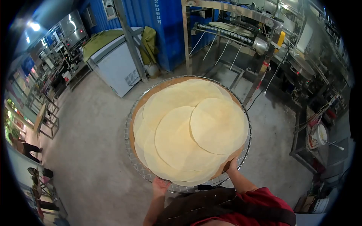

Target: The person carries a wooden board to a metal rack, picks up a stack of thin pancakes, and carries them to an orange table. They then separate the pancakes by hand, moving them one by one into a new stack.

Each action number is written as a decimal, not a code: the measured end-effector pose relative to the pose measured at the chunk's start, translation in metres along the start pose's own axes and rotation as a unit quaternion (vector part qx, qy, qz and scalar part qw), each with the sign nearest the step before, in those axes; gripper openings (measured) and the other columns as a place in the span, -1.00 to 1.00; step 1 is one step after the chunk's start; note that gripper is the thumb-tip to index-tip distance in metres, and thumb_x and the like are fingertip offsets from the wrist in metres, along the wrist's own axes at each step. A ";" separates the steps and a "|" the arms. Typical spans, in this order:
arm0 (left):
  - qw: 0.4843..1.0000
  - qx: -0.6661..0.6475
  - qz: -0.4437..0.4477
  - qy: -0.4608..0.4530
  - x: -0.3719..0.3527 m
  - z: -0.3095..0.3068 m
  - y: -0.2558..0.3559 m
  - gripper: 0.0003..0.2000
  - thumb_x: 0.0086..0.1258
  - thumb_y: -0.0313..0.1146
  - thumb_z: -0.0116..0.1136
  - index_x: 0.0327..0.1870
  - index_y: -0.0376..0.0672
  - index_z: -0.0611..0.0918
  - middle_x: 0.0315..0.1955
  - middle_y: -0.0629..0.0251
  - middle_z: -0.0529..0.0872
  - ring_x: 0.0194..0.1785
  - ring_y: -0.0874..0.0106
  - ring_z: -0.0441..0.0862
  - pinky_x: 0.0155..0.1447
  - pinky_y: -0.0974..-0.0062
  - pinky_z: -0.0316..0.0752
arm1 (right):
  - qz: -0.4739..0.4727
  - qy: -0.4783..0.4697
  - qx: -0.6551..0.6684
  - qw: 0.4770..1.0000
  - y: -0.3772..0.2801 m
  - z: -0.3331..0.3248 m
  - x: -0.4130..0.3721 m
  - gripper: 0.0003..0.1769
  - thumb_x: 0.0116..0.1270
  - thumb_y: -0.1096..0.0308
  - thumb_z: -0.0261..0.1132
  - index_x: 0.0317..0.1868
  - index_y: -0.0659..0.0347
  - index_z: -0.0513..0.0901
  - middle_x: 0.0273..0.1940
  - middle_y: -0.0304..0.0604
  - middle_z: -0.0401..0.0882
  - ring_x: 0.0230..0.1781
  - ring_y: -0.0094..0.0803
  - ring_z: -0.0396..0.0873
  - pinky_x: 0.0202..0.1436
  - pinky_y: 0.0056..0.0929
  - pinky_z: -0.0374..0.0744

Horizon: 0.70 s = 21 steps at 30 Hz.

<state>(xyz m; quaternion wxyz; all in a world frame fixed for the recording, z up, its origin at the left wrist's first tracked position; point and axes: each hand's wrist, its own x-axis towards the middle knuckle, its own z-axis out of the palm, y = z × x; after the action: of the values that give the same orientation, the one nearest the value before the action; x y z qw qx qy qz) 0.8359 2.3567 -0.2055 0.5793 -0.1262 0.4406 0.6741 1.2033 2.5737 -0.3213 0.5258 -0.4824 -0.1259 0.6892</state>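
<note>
A large round wire tray (127,132) fills the middle of the view, lined with a brown round sheet (141,101). Thin, pale yellow, round sheets like flat wrappers (218,126) lie overlapping on it in a loose pile. My left hand (161,184) grips the near rim, its fingers partly hidden under the edge. At the near right of the rim, my right hand (232,166) is closed on the same tray, with its fingertips hidden beneath it.
Beyond the tray stands a metal machine frame (187,41) with a roller (230,32). A white chest freezer (117,64) under a green cover is at the back left. A white bucket (319,135) sits at the right. At the far left is a person (25,148).
</note>
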 end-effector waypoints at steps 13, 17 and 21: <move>0.999 0.026 0.033 0.005 0.006 -0.006 0.008 -0.70 0.22 -0.12 -0.15 -0.07 0.00 0.41 -0.06 0.39 0.45 0.02 0.34 0.34 0.11 0.04 0.10 | 0.036 -0.069 0.043 0.996 -0.007 0.028 -0.042 -0.29 0.27 -0.21 -0.41 0.27 0.09 0.02 0.25 -0.17 0.08 0.23 -0.15 0.11 0.24 -0.16 0.13; 0.999 0.025 0.034 0.014 0.006 -0.001 0.013 -0.72 0.22 -0.14 -0.13 -0.09 0.00 0.41 -0.06 0.41 0.45 0.02 0.36 0.34 0.11 0.06 0.09 | 0.057 -0.073 0.046 0.995 -0.018 0.046 -0.066 -0.29 0.27 -0.22 -0.42 0.28 0.08 0.00 0.27 -0.17 0.05 0.25 -0.14 0.07 0.25 -0.15 0.10; 0.999 0.010 0.036 0.032 0.004 0.005 0.018 -0.70 0.23 -0.15 -0.12 -0.07 -0.03 0.40 -0.07 0.40 0.45 0.02 0.37 0.33 0.09 0.08 0.12 | 0.034 -0.096 0.040 0.994 -0.008 0.039 -0.061 -0.28 0.26 -0.22 -0.43 0.28 0.08 -0.01 0.27 -0.17 0.03 0.25 -0.13 0.05 0.27 -0.15 0.08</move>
<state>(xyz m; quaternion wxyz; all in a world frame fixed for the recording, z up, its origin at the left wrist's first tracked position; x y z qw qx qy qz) 0.8203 2.3640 -0.1973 0.5413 -0.1261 0.4697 0.6859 1.1760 2.5388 -0.2639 0.5060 -0.3964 -0.1318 0.7546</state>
